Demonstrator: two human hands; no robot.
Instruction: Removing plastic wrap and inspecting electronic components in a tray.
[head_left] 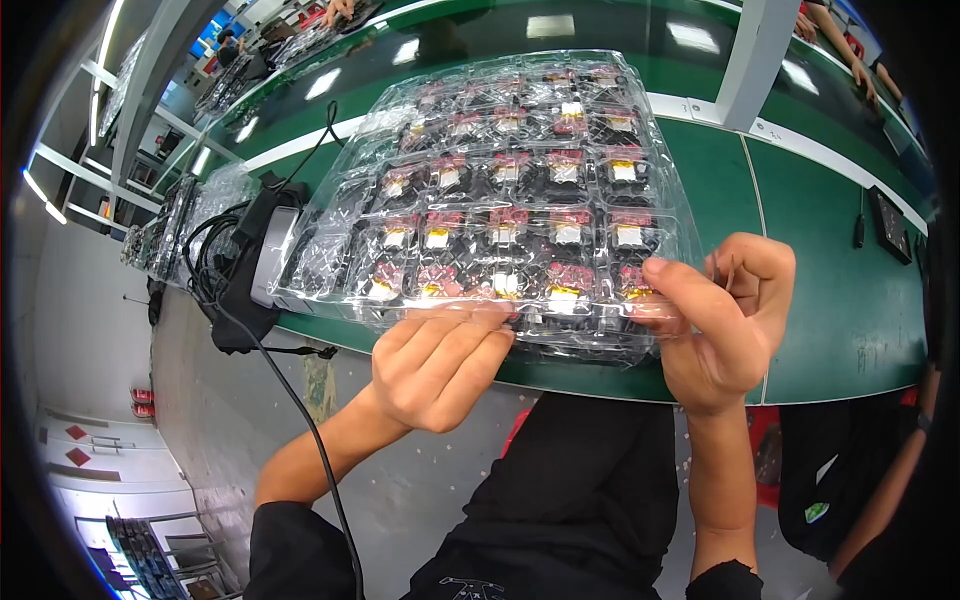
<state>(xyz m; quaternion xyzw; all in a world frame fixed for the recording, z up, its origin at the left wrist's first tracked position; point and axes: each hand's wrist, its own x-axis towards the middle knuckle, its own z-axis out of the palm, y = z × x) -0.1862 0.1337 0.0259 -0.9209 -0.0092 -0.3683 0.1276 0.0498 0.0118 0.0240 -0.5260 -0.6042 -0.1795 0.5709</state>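
Observation:
In front of me a clear plastic blister tray (480, 213) tilts above the green bench, its pockets filled with several small electronic parts with black, red, white and yellow areas. The pockets along its left side show only clear plastic. My left hand (440, 365) is closed at the near edge, left of the middle, with its fingertips partly hidden at the rim. At the near right corner my right hand (725, 330) grips the tray, thumb on top and other fingers curled. More clear plastic shows beneath the near edge; whether it is a second tray I cannot tell.
Black cables (215, 260) and a black-and-grey device (268, 255) crowd the tray's left side. A metal post (755, 65) rises behind it. On the right lie a black box (889, 224) and a small black tool (859, 231). Other people's hands show at the far edges.

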